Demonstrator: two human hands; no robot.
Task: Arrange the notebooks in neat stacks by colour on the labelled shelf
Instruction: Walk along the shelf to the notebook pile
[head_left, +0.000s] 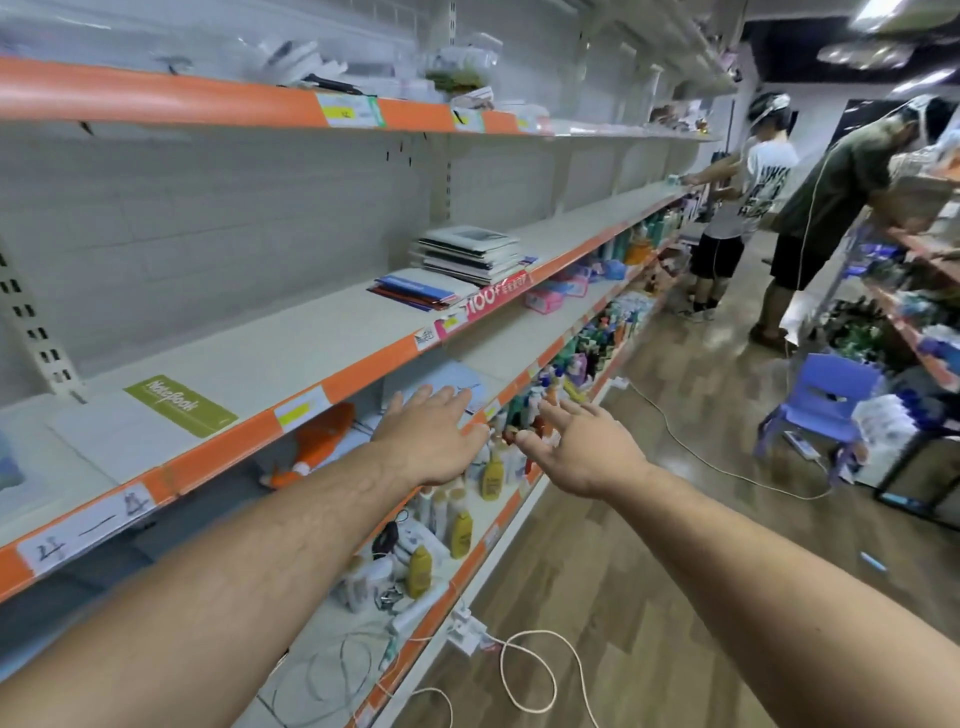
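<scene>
Olive-green notebook (180, 405), orange shelf edge (363, 371), lilac chair (823, 400), blue-and-red notebooks (415, 292)

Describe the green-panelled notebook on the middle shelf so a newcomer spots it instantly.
Find the long orange-edged middle shelf running down the left wall. Toward its near end a white notebook lies flat by the front edge. Unlike the grey stack and the blue-and-red pile farther along, it bears an olive-green panel printed "Notebook".

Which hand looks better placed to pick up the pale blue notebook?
Left: the left hand reaches in over the pale blue notebook, while the right hand is out past the shelf edge.
</scene>
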